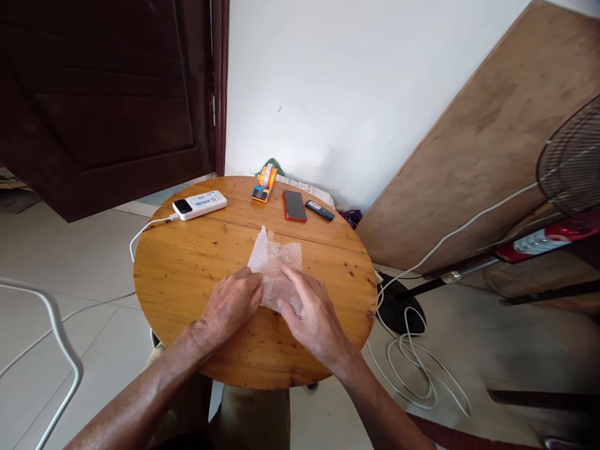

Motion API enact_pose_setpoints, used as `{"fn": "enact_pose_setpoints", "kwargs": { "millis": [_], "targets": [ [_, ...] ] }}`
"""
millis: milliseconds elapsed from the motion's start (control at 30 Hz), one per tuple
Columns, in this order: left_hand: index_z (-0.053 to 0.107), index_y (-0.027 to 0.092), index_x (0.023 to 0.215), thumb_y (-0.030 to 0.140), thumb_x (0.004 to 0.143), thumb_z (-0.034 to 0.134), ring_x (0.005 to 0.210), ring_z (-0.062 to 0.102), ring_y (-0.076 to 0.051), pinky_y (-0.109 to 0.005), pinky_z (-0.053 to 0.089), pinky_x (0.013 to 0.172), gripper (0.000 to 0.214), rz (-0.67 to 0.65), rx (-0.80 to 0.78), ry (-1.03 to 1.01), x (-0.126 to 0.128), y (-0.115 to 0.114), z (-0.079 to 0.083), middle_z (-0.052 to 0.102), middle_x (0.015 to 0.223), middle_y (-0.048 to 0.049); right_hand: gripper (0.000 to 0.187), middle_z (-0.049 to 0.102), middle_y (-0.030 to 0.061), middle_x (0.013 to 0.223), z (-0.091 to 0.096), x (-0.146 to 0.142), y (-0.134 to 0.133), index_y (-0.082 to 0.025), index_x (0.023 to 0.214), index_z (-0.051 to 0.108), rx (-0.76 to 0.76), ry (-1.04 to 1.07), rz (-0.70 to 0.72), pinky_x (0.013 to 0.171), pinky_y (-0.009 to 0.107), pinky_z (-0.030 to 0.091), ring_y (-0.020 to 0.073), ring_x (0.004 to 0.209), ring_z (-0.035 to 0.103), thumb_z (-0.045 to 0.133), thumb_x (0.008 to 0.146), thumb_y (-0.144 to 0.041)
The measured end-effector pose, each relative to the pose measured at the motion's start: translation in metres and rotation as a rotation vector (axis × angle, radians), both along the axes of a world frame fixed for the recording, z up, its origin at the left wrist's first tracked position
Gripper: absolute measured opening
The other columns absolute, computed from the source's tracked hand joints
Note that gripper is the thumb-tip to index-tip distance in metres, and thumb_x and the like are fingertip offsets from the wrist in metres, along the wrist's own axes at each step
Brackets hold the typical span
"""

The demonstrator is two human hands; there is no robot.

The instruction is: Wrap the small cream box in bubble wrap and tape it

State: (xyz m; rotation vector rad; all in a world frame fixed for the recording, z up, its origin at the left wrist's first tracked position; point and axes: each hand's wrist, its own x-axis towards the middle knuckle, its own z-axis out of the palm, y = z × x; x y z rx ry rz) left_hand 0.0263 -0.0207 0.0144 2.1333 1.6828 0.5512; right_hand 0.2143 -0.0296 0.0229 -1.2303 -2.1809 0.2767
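Note:
A sheet of clear bubble wrap [274, 256] lies on the round wooden table [187, 275], partly folded over something I cannot make out. My left hand [232, 306] presses the wrap's left side with curled fingers. My right hand [312, 312] covers its right side, fingers bent down onto the wrap. Both hands grip the near end of the wrap between them.
At the table's far side lie a white power bank [200, 204] with a cable, an orange tape dispenser [265, 182], a red-cased phone [294, 205] and a small dark device [320, 210]. A wooden board [478, 150] leans on the wall at right. A fan [569, 162] and coiled white cable [412, 362] are at right.

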Motion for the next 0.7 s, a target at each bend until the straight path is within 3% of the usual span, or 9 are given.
{"fn": "enact_pose_setpoints", "kwargs": {
  "millis": [67,167,300,467,700],
  "targets": [
    [0.069,0.022,0.089,0.022,0.090,0.048,0.082,0.064,-0.021,-0.029,0.044,0.067,0.021,-0.009,0.004,0.048,-0.001,0.000,0.001,0.066,0.091,-0.0064,0.043,0.066,0.0126,0.120,-0.004,0.016,0.001,-0.019,0.129,0.054,-0.089,0.075,-0.162,0.089,0.044,0.051,0.0255,0.103,0.065,0.056,0.086,-0.024],
    [0.071,0.022,0.094,0.022,0.090,0.050,0.093,0.064,-0.023,-0.031,0.049,0.074,0.021,-0.054,0.097,0.053,-0.005,0.000,-0.003,0.065,0.099,-0.0074,0.047,0.069,0.0122,0.110,-0.009,0.038,0.005,-0.017,0.125,0.057,-0.319,0.152,-0.330,0.071,0.038,0.055,0.0222,0.083,0.067,0.061,0.083,-0.039],
    [0.072,0.021,0.095,0.018,0.088,0.053,0.104,0.059,-0.025,-0.037,0.050,0.087,0.020,-0.108,0.286,0.019,-0.009,0.001,-0.016,0.063,0.113,-0.0095,0.056,0.072,0.0099,0.101,-0.012,0.042,0.006,-0.018,0.129,0.055,-0.526,0.216,-0.286,0.073,0.037,0.054,0.0210,0.079,0.069,0.060,0.085,-0.050],
    [0.071,0.020,0.094,0.014,0.088,0.053,0.101,0.059,-0.023,-0.036,0.051,0.088,0.019,-0.158,0.321,-0.013,-0.009,0.002,-0.022,0.064,0.108,-0.0081,0.067,0.069,0.0132,0.112,-0.021,0.018,0.009,-0.017,0.135,0.051,-0.494,0.193,-0.336,0.080,0.038,0.052,0.0246,0.095,0.067,0.069,0.078,-0.047],
    [0.072,0.020,0.094,0.010,0.088,0.052,0.101,0.058,-0.024,-0.038,0.050,0.089,0.024,-0.208,0.285,-0.004,-0.007,0.003,-0.016,0.062,0.108,-0.0101,0.054,0.068,-0.0015,0.070,-0.045,0.002,0.020,-0.017,0.127,0.053,-0.589,0.434,-0.332,0.053,0.025,0.046,0.0151,0.058,0.059,0.062,0.075,-0.029]
  ]
}}
